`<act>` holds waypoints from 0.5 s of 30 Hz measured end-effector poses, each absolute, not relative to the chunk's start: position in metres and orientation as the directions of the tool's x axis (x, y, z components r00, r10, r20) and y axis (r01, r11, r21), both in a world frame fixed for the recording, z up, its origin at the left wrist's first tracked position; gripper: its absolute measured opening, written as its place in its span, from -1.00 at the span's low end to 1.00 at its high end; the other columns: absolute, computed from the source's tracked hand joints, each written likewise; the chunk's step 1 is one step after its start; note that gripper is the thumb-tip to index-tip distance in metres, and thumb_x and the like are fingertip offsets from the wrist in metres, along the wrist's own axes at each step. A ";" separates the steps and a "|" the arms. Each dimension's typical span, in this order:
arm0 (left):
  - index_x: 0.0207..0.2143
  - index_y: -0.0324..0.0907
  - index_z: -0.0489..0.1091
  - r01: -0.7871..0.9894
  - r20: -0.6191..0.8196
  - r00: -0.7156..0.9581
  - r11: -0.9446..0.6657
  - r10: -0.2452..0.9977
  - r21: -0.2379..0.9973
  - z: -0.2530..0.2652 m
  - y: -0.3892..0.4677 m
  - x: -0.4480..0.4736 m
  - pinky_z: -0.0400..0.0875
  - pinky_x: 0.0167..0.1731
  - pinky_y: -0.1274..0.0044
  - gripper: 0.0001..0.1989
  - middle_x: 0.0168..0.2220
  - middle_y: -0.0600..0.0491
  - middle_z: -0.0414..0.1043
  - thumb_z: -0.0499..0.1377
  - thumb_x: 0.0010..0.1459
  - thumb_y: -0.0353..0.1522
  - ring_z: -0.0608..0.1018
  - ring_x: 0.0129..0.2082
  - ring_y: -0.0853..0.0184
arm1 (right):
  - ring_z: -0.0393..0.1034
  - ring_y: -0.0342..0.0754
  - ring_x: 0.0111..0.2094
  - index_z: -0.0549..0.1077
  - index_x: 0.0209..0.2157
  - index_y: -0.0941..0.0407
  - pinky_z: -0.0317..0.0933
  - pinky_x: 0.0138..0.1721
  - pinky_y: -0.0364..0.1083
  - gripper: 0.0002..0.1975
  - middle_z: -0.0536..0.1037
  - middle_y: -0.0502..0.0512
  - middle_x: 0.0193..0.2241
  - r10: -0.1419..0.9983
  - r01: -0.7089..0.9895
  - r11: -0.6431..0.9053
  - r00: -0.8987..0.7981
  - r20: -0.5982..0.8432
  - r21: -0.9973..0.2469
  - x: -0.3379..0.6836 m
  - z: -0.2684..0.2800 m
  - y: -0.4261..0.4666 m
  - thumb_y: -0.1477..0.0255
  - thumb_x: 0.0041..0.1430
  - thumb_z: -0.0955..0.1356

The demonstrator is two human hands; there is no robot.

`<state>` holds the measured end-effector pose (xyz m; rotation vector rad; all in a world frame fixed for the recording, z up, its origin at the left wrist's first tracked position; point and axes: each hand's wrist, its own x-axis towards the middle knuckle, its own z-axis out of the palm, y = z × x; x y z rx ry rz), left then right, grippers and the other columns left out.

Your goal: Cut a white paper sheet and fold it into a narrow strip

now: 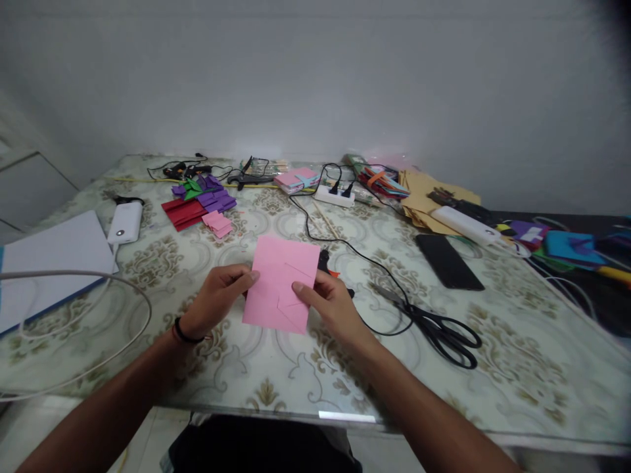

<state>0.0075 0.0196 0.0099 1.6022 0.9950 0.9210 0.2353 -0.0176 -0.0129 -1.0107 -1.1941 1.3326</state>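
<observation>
A rectangular sheet of pink paper (271, 295) is held up above the table's near middle, with thin crease or cut lines on its right half. My left hand (227, 292) pinches its left edge between thumb and fingers. On the right edge, my right hand (335, 302) grips it, thumb on the front and fingers behind. A dark tool with an orange part (324, 261) lies partly hidden behind the paper and my right hand. Black-handled scissors (438, 328) rest on the table to the right of my right hand.
Folded red paper (182, 213), purple paper (217, 199) and small pink pieces (217, 224) lie back left. A white power strip (335, 195) with black cables stands behind. To the right is a black phone (448, 261); to the left, a white power bank (125, 222) and white sheets (59, 256).
</observation>
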 end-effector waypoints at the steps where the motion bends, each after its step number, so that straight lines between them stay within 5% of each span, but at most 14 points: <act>1: -0.55 -0.19 0.31 0.159 0.107 0.358 -0.173 0.928 0.972 0.010 0.020 0.007 0.11 -0.42 0.51 -0.58 -0.53 0.16 0.17 0.20 0.31 -0.15 0.21 -0.47 0.40 | 0.45 -0.04 -0.34 0.62 -0.17 0.08 0.34 -0.28 -0.08 -0.67 0.63 0.05 -0.28 0.993 -0.157 0.032 -0.109 0.049 -0.987 0.235 -0.013 -0.017 0.14 0.15 0.50; 15: -0.49 -0.19 0.42 0.135 0.137 0.349 -0.194 0.927 0.972 0.013 0.020 0.004 0.22 -0.37 0.51 -0.71 -0.50 0.13 0.32 0.18 0.29 -0.26 0.34 -0.43 0.37 | 0.46 -0.04 -0.35 0.61 -0.20 0.09 0.34 -0.32 -0.08 -0.71 0.64 0.06 -0.30 0.991 -0.127 0.045 -0.118 0.060 -0.991 0.235 -0.009 -0.019 0.16 0.17 0.49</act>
